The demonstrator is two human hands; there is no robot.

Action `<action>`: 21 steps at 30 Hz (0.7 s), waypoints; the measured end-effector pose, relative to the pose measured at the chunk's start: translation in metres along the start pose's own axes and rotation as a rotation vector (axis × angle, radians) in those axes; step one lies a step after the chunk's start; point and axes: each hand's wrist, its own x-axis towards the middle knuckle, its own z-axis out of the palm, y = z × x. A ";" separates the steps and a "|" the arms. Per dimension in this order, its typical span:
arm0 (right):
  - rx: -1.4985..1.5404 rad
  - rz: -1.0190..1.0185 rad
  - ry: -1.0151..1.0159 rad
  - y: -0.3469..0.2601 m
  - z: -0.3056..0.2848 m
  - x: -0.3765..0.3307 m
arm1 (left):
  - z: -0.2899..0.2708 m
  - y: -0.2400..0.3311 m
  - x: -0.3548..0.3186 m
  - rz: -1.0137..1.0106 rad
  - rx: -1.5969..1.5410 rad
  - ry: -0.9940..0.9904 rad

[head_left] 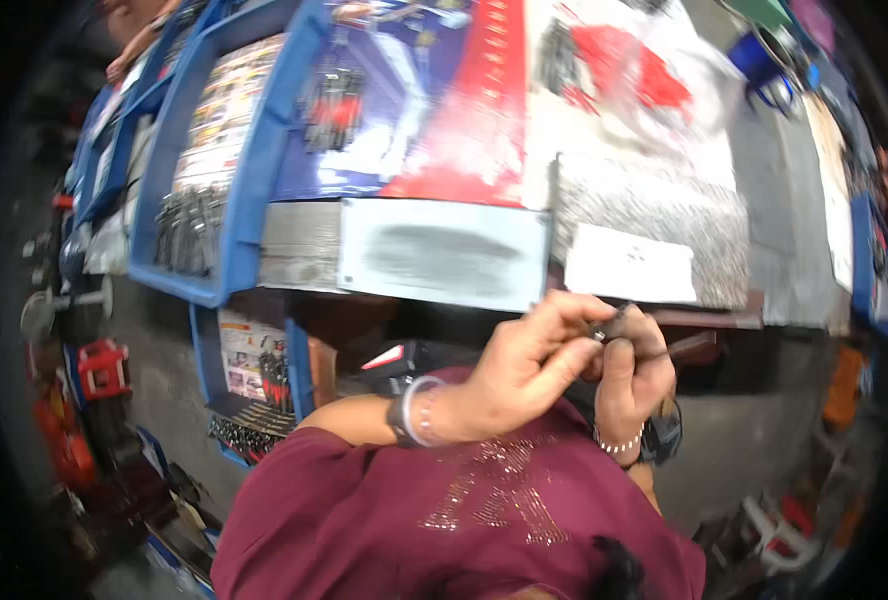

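My left hand (524,365) and my right hand (636,372) meet close together just below the table's near edge. Between their fingertips they pinch a small dark metal part (609,327); the picture is blurred, so its exact shape is unclear. A thin dark piece sticks out to the right of my right hand. Silver bangles sit on my left wrist and a bead bracelet on my right. Straight ahead on the table lies a grey smudged pad (444,255), with a white card (629,265) to its right.
A blue tray (249,190) at left holds printed cards and a row of small metal parts. Large blue-and-red printed sheets (434,100) and clear bags of red items (634,70) lie farther back. Another blue tray (254,370) and red tools (104,365) are low at left.
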 end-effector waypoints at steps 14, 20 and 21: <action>0.242 0.034 -0.168 -0.004 0.027 0.030 | -0.056 0.060 0.016 -0.056 0.430 0.063; 0.119 0.164 -0.236 0.004 0.006 0.017 | -0.156 0.079 0.087 0.484 1.193 0.501; 0.078 0.183 -0.253 0.006 0.004 0.013 | -0.169 0.078 0.093 0.427 1.237 0.539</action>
